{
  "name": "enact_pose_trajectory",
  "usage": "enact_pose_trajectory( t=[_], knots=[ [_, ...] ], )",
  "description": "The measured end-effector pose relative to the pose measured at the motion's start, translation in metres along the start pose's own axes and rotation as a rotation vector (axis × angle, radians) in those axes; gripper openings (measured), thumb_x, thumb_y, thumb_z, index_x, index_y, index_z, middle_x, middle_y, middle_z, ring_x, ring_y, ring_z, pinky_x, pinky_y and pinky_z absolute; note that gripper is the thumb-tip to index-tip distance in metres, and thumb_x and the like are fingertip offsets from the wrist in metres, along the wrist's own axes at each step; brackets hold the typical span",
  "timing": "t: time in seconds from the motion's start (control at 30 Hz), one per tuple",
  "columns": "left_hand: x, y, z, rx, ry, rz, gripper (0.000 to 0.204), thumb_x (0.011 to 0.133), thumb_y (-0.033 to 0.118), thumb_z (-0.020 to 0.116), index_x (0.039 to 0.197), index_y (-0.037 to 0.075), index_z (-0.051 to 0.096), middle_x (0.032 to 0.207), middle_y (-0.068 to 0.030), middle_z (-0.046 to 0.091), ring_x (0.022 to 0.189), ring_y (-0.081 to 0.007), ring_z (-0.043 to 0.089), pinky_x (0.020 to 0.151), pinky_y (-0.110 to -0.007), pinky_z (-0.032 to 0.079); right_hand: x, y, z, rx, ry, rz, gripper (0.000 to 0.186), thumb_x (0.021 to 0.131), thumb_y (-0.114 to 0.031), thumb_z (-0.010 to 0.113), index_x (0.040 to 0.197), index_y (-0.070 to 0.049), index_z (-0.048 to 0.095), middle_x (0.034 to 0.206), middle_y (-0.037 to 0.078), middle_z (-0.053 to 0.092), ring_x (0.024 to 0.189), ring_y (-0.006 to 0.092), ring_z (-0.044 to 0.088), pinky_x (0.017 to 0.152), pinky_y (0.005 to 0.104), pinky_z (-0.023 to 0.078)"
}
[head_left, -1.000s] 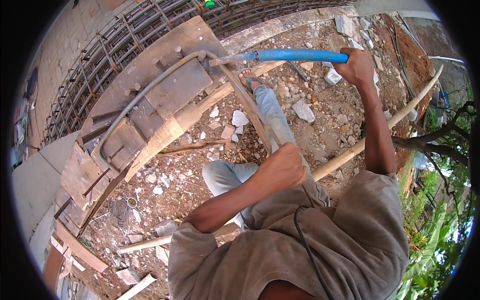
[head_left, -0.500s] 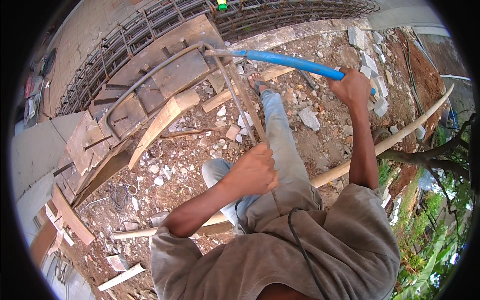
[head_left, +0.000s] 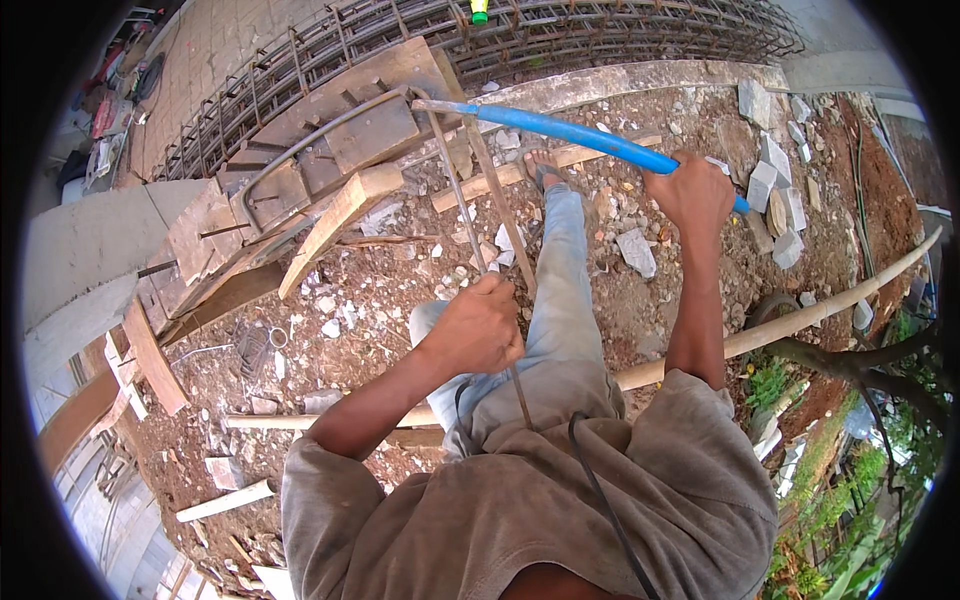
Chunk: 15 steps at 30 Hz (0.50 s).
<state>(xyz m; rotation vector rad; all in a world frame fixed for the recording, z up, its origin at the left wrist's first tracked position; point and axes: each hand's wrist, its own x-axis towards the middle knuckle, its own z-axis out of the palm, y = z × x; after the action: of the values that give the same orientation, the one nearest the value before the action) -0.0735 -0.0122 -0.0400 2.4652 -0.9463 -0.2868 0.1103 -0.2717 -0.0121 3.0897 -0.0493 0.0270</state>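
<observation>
My right hand [head_left: 690,190] is closed around the far end of a long blue bending bar [head_left: 575,133]. The bar's bare metal tip meets a steel rod at the top of a wooden bending bench [head_left: 365,145], which has metal pins standing in it. One stretch of the rod [head_left: 325,130] curves along the bench, with a hook at its left end. From the bar's tip, a straight stretch [head_left: 460,200] runs down toward me. My left hand [head_left: 475,320] is wrapped round this stretch in front of my lap, and its lower end shows below my fist.
Beyond the bench lies a long rebar cage [head_left: 600,35]. Broken stones [head_left: 635,252] and rubble cover the ground. A long pale pole [head_left: 780,330] crosses at my right, near a dark branch [head_left: 850,360]. A curved board [head_left: 335,225] leans beside the bench.
The view has shifted slightly. My right hand and the blue bar's handle have come a little nearer to me. My left hand has moved left with the straight stretch of rod.
</observation>
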Motion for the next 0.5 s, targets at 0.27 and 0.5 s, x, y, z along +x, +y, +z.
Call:
enact_pose_trajectory(
  t=[0.27, 0.5],
  knots=[
    [-0.010, -0.003, 0.000, -0.007, -0.011, 0.016, 0.026, 0.068, 0.026, 0.058, 0.050, 0.007, 0.058, 0.063, -0.0074, 0.059, 0.078, -0.0225, 0.053, 0.084, -0.034, 0.041, -0.016, -0.001, 0.004, 0.009, 0.027, 0.033, 0.044, 0.075, -0.051, 0.068, 0.080, -0.008, 0.075, 0.074, 0.021, 0.069, 0.073, 0.0414, 0.069, 0.067, 0.0490, 0.054],
    [-0.002, 0.010, -0.006, -0.038, -0.022, -0.087, 0.025, 0.069, 0.026, 0.059, 0.054, 0.006, 0.063, 0.068, -0.0068, 0.062, 0.084, -0.0229, 0.055, 0.094, -0.036, 0.042, -0.001, 0.002, -0.005, -0.019, -0.065, 0.023, 0.045, 0.076, -0.052, 0.068, 0.083, -0.008, 0.075, 0.077, 0.022, 0.070, 0.076, 0.0421, 0.069, 0.070, 0.0486, 0.054]
  ],
)
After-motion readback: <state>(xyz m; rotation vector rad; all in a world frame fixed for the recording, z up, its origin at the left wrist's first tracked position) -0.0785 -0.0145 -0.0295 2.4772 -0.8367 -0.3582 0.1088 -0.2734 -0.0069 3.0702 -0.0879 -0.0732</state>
